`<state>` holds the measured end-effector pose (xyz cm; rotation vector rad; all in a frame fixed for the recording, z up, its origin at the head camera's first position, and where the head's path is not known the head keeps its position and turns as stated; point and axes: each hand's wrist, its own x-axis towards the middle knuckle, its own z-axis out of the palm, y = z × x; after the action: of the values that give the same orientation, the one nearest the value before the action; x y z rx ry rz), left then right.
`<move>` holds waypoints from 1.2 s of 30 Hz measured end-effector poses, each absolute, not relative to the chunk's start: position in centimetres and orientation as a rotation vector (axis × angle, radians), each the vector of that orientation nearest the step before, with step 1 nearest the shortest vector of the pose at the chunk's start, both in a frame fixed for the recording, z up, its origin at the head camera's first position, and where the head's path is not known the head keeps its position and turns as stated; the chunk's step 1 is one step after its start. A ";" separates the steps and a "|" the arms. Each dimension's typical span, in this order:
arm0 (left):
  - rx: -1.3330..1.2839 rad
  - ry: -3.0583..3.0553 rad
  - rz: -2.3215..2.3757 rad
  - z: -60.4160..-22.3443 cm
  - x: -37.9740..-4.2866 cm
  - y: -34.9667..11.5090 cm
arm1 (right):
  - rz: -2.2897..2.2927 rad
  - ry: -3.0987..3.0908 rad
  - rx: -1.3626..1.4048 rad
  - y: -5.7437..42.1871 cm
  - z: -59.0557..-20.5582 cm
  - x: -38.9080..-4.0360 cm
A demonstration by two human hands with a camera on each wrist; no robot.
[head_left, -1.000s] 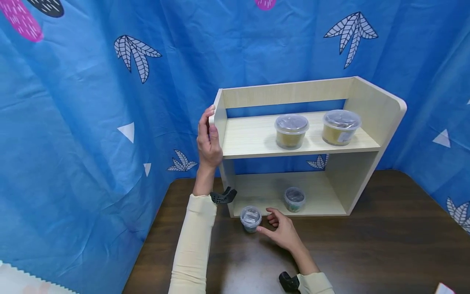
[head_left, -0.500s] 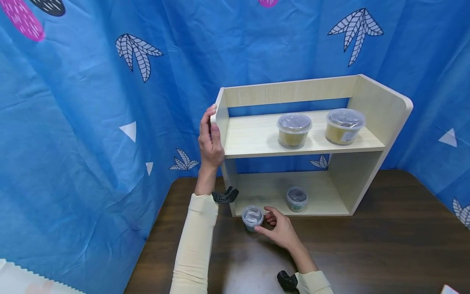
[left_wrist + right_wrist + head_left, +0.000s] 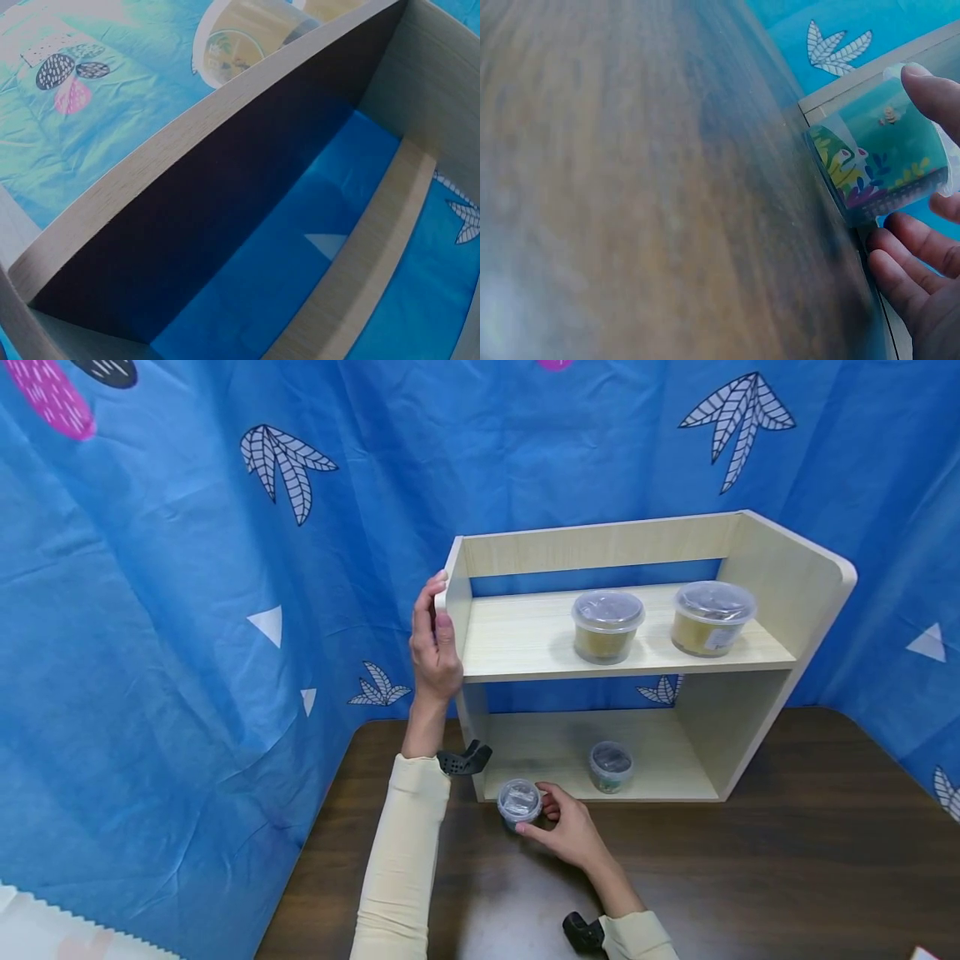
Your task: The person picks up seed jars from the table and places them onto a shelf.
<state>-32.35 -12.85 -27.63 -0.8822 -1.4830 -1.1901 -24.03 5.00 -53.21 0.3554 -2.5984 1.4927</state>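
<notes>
My left hand (image 3: 435, 662) grips the front edge of the left side panel of a pale wooden two-tier shelf (image 3: 517, 639). Down at the shelf's front left corner, my right hand (image 3: 572, 833) pinches a small clear-lidded tub (image 3: 519, 802) between thumb and fingers. In the right wrist view this tub (image 3: 885, 154) shows a green picture label, with the thumb at its lid rim and the lower fingers loosely bent beside it. The left wrist view looks down into the shelf's boards (image 3: 187, 146); the left hand is outside that view.
Another small lidded tub (image 3: 611, 768) stands on the lower tier. Two larger tubs with yellowish contents, one in the middle (image 3: 606, 639) and one to the right (image 3: 708, 631), stand on the upper tier. The dark wooden table (image 3: 810, 860) meets a blue patterned curtain (image 3: 187, 652).
My right hand has moved slightly left relative to the small tub, and its thumb and fingers have closed in on it. The left hand keeps its grip. The head view has shifted a little.
</notes>
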 end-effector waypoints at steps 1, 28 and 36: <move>-0.881 -1.484 -1.190 -27.6 -32.4 -12.8 | 1.497 -2.601 0.354 5.0 -53.2 -24.0; -0.885 -1.465 -1.197 -29.8 -35.7 -13.8 | 1.450 -2.678 0.384 4.5 -53.3 -24.3; -0.891 -1.464 -1.192 -29.8 -35.7 -13.8 | 1.450 -2.686 0.365 4.4 -53.3 -24.4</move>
<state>-35.75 -13.81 -29.78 -0.8912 -1.4638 -1.1915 -24.42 4.37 -53.33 0.3646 -2.6857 1.4498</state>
